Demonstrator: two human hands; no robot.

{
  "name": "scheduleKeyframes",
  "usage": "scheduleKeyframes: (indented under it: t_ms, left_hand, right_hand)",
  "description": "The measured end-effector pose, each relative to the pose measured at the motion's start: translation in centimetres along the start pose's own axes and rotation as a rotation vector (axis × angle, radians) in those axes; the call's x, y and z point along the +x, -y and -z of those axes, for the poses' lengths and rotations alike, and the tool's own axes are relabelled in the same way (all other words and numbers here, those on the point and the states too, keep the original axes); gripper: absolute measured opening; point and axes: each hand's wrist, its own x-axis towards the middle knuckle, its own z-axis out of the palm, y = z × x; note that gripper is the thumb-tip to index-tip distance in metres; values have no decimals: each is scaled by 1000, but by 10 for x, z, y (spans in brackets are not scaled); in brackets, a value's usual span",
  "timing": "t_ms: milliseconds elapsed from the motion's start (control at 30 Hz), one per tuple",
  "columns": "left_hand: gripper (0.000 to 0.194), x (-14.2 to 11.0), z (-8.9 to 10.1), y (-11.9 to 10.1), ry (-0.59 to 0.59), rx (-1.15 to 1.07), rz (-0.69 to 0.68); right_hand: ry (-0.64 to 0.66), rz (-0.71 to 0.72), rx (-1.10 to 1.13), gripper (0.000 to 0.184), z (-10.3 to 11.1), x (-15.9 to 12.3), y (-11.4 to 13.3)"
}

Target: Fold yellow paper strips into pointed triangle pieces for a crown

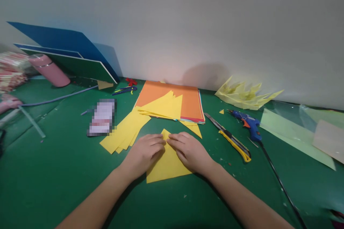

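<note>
A sheet of yellow paper [169, 168] lies on the green table, its pointed top facing away from me. My left hand [146, 152] rests over the left side of the sheet, fingers together and bent, gripping it near the point. From the other side, my right hand [190, 152] holds the same sheet, its fingertips close to the left ones. The fingers hide part of the paper's upper edges. Just beyond are yellow paper triangles [168, 107], piled on a stack of orange paper [150, 93]. Several yellow strips [120, 132] fan out at the left.
To the right lie a yellow utility knife [232, 143], a blue glue gun [249, 123] with its cord, and pale green sheets [292, 137]. A spiky yellow paper piece [247, 96] stands by the wall. Leftward are a pixelated phone-shaped object [102, 116], a pink bottle [51, 71] and leaning boards [67, 48].
</note>
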Motion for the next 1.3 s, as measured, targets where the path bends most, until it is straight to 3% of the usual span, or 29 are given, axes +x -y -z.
scheduleKeyframes:
  t_ms: [433,767,1033,1133,1300]
  left_hand:
    - [25,0,-1,0,16,-13,-4]
    - [27,2,1,-3,69,-32,87]
    - [19,3,-4,2,4,-135,317]
    - [21,3,-9,3,-19,-69,321]
    - [32,3,-15,1,77,174,312]
  right_hand:
    - [-2,35,-63,32,1,0,1]
    - [33,78,-141,29,3,-2,1]
    - [51,87,-122,29,4,0,3]
    - [42,95,-118,27,4,1,3]
    - [50,93,-102,29,5,1,3]
